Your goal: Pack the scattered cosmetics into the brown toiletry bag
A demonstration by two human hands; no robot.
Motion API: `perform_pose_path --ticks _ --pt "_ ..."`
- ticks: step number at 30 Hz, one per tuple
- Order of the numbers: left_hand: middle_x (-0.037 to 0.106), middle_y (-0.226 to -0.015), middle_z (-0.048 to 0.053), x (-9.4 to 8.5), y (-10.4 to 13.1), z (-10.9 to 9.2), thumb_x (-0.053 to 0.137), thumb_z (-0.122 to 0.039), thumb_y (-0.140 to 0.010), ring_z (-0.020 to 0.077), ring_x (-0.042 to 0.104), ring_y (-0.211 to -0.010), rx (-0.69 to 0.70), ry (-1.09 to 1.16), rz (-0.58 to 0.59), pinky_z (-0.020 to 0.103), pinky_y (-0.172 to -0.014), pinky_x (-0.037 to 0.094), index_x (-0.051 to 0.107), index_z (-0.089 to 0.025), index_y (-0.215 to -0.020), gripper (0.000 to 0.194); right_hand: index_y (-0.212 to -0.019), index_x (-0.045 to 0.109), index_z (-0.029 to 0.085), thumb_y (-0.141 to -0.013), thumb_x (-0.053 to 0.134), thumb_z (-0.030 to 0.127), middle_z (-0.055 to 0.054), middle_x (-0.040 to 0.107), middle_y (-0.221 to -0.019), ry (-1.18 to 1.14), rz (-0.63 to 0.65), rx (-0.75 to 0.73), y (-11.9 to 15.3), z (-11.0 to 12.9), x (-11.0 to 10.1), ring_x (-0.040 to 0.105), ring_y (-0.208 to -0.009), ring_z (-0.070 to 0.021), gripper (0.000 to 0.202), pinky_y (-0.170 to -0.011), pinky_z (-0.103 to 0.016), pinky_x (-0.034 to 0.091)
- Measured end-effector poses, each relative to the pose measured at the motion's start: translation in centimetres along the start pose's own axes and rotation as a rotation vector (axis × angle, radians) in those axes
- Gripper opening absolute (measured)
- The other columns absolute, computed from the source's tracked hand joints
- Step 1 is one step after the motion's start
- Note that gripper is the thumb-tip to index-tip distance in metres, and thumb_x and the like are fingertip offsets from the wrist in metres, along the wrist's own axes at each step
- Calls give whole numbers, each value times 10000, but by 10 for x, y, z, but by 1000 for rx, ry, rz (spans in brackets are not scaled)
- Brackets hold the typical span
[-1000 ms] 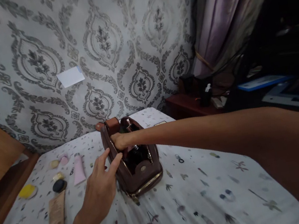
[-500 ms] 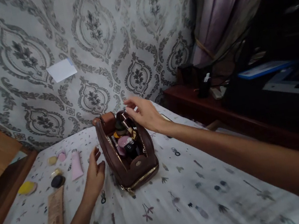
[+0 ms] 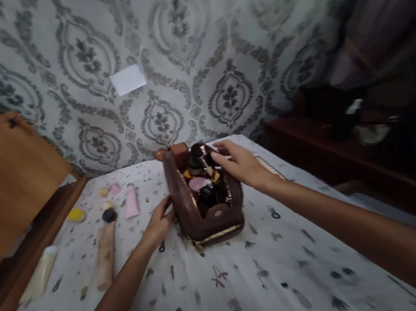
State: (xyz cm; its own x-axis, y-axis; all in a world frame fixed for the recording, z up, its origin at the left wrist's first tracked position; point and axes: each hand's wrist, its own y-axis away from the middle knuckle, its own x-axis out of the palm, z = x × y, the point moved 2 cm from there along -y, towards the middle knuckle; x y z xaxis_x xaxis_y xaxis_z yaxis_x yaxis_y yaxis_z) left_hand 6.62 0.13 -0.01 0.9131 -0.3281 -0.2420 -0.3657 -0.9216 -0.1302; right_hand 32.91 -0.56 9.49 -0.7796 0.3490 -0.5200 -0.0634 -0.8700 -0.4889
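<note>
A brown makeup bag (image 3: 187,218) stands unzipped on the patterned bedsheet. Inside it lie a pink round item (image 3: 198,183), a black item (image 3: 207,195), a dark jar (image 3: 195,166) and small gold-and-black pieces (image 3: 214,176). My left hand (image 3: 159,224) rests its fingers against the bag's left side, gripping nothing. Over the bag's right rim reaches my right hand (image 3: 241,164), thumb and fingers apart near the gold-and-black pieces. Whether its fingertips touch anything inside is hard to tell.
Left of the bag lie a pink tube (image 3: 131,201), a beige tube (image 3: 105,256), a cream tube (image 3: 40,276), a black round lid (image 3: 109,214) and a yellow round item (image 3: 76,215). A phone-like flat object (image 3: 270,166) lies behind my right wrist. Dark red furniture (image 3: 302,144) borders the right.
The view has swung left. My left hand has come from beside the bag to its left side. My right hand stays at the right rim, its fingers a little lower.
</note>
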Motion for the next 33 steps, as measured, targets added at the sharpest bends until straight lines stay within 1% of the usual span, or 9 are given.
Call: perform_pose_path --ticks 4,7,10,14,18,22,25,28,33 --pt "655 -1261 115 -11 29 1 542 -176 -832 253 587 -1202 18 -195 18 403 -1030 458 619 -175 -1183 359 -1131 619 197 -920 510 365 -108 670 -1088 67 -145 -276 15 38 -6 635 -975 -264 291 -801 -404 523" --pt "655 -1203 106 -27 54 -10 489 -185 -876 226 614 -1127 60 -402 -27 323 -850 529 614 -190 -1136 289 -1131 620 234 -934 514 307 -83 671 -1051 31 -155 -409 30 78 0 637 -935 -240 235 -791 -379 524" --pt "656 -1158 98 -49 71 -20 445 -163 -893 214 628 -1049 96 -587 -92 311 -801 523 608 -189 -1116 277 -1127 618 230 -939 506 241 -82 674 -1051 -47 -110 -547 47 112 20 641 -973 -232 219 -849 -379 518" --pt "631 -1181 80 -87 81 -20 412 -178 -935 209 601 -1068 47 -871 -221 336 -914 488 583 -210 -1160 284 -1123 621 212 -940 491 173 -94 681 -1062 -162 49 -667 72 135 67 647 -1001 -227 228 -869 -377 526" --pt "591 -1200 105 -132 84 -8 418 -170 -929 249 539 -1166 -137 -1015 -386 374 -1007 422 574 -185 -1164 283 -1102 633 209 -936 467 168 -90 689 -1047 -278 304 -594 92 131 126 640 -999 -215 238 -884 -368 525" --pt "566 -1226 157 -174 75 10 484 -251 -909 304 524 -1172 -323 -1028 -492 407 -977 420 542 -150 -1199 312 -1025 644 176 -890 488 212 -87 703 -967 -343 453 -311 98 111 186 660 -910 -210 210 -819 -353 534" --pt "568 -1260 181 -193 61 23 556 -374 -874 329 541 -1162 -422 -1018 -510 400 -926 439 480 -132 -1276 475 -952 649 180 -849 497 255 -68 718 -900 -449 481 -121 97 97 219 679 -844 -201 198 -749 -319 538" --pt "555 -1304 198 -199 45 33 615 -481 -815 354 532 -1188 -471 -1010 -500 408 -922 431 438 -137 -1325 639 -935 659 174 -821 502 292 -72 723 -861 -476 455 -46 99 85 236 681 -816 -219 227 -729 -331 534" --pt "512 -1374 176 -201 24 39 580 -615 -802 368 469 -1276 -483 -997 -484 441 -990 379 416 -213 -1379 722 -927 671 182 -829 498 289 -77 729 -889 -468 405 -59 112 74 240 680 -840 -227 226 -759 -337 529"
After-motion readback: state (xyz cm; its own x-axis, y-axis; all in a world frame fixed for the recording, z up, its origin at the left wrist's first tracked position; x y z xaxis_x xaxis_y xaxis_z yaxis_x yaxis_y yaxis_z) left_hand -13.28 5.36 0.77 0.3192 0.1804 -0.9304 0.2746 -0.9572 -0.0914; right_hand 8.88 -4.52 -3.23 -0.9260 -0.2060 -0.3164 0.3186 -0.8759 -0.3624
